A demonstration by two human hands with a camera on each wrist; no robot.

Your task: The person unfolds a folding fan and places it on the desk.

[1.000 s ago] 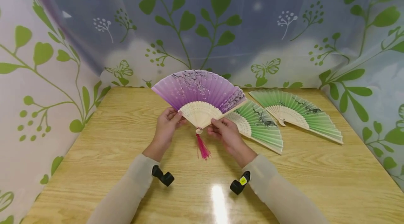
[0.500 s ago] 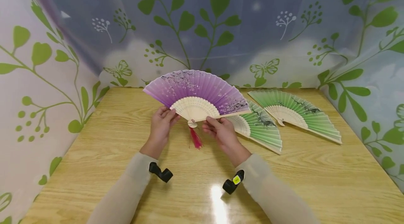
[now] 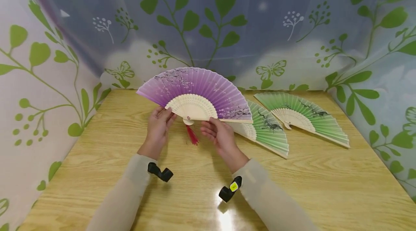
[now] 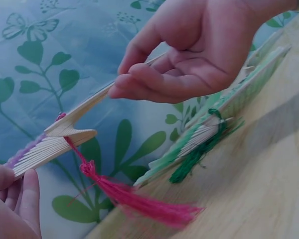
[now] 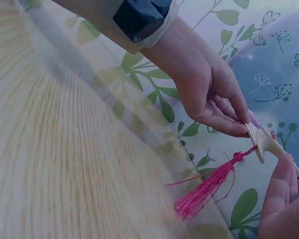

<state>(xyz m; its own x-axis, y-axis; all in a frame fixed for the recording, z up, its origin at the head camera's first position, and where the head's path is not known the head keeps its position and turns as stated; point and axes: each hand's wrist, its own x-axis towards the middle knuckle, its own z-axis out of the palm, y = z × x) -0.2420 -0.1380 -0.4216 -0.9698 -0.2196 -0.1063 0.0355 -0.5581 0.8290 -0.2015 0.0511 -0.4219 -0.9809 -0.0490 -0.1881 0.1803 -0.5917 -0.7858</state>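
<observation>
A purple folding fan [image 3: 201, 82] with a blossom print and pale ribs is spread wide and held up above the table. My left hand [image 3: 157, 126] pinches its left outer rib; my right hand [image 3: 221, 135] pinches the right one between thumb and fingers. From the pivot hangs a pink-red tassel [image 3: 192, 135], also plain in the left wrist view, where the tassel [image 4: 144, 199] dangles between both hands. Behind my right hand lies a green folding fan [image 3: 268, 128], spread and partly covered by the purple fan. Farther right rests a second green fan [image 3: 302, 115], also spread.
Everything is over a wood-grain table [image 3: 97, 173]. A leaf-patterned curtain [image 3: 208, 25] closes off the back and both sides. A green tassel [image 4: 199, 149] shows by a green fan in the left wrist view. Black wrist cameras sit on both sleeves.
Both hands and the purple fan have shifted left. The fan has spread wider, its right edge turning down to nearly level. The green fans have stayed put.
</observation>
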